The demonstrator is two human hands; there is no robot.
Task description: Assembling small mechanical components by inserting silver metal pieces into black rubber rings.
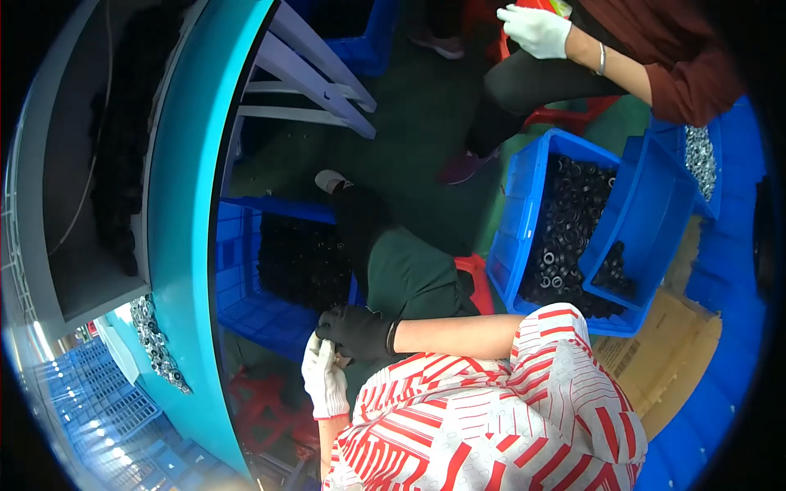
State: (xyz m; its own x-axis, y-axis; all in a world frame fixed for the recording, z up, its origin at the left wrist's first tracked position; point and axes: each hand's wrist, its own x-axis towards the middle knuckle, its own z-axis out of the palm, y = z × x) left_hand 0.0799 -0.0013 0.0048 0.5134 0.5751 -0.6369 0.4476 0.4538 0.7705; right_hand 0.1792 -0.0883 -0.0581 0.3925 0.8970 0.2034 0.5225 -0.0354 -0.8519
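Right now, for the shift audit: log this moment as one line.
right hand: black-gloved, grips left fingertips | left hand: white-gloved, fingers up | ahead: blue bin of black parts

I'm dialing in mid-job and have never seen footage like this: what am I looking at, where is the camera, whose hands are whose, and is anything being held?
There is no machine here: this is one picture from a wide fisheye camera worn on a person's head, looking down, so straight edges bend near the rim. The wearer's arms come in from the bottom, in a red-and-white striped sleeve. The right hand wears a black glove; the left hand wears a white glove. They meet over the lap, and the black glove grips the white one's fingers; whether any part is held between them cannot be told. Beside them stands a blue crate of dark parts under a teal table edge. To the right, another blue bin holds black rings. The white-gloved hand at the top belongs to a co-worker.
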